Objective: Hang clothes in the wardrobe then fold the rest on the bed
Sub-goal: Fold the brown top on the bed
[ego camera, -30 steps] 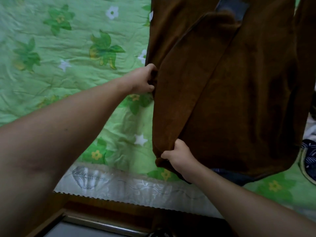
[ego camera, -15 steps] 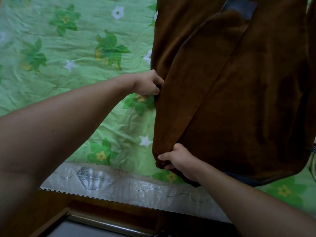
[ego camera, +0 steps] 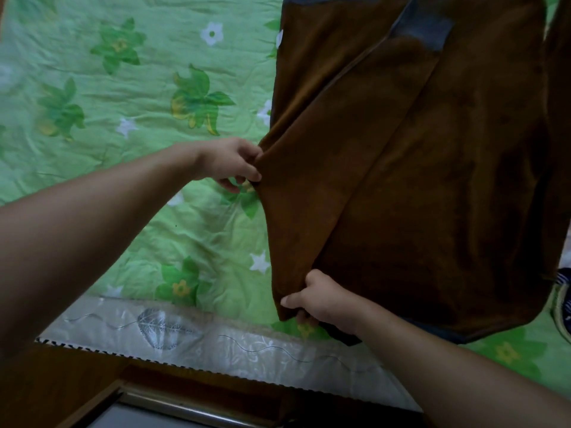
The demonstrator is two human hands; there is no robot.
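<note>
A large brown garment (ego camera: 417,180) with a grey patch near its top lies spread on the green floral bed sheet (ego camera: 123,118), with one panel folded diagonally over the rest. My left hand (ego camera: 230,166) pinches the garment's left edge about halfway up. Near the mattress front, my right hand (ego camera: 318,299) grips the lower left corner of the brown fabric. A dark lining shows just under that corner.
The white patterned mattress side (ego camera: 216,341) runs along the bed's near edge, above a dark wooden bed frame (ego camera: 77,381). A dark blue and white patterned cloth (ego camera: 564,291) lies at the right edge beside the brown garment.
My left hand has drawn the garment's left edge outward to the left, so the fabric now forms a point at that hand. My right hand keeps its grip on the lower corner.
</note>
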